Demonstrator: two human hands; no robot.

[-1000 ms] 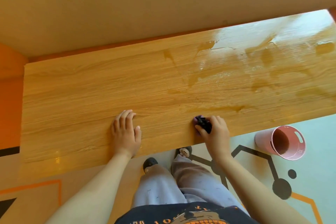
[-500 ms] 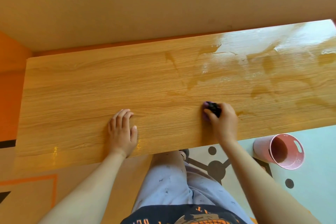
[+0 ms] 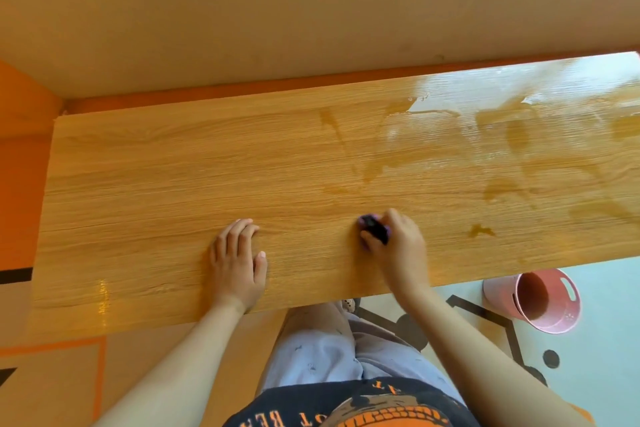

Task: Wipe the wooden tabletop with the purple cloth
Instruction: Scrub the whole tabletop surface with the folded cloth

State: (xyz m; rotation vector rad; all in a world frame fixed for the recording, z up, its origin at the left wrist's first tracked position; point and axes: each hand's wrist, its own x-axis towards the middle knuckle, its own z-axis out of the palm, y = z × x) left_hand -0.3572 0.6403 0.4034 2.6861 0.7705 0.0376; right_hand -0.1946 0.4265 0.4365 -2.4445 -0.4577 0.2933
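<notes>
Wooden tabletop (image 3: 173, 184): purple cloth (image 3: 372, 227) bunched under right hand (image 3: 398, 248) fingers.

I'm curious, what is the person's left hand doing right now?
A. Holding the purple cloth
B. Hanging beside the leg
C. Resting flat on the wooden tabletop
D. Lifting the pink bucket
C: the left hand lies flat with straight fingers on the wooden tabletop, while the right hand grips the purple cloth and the pink bucket stands untouched on the floor.
</notes>
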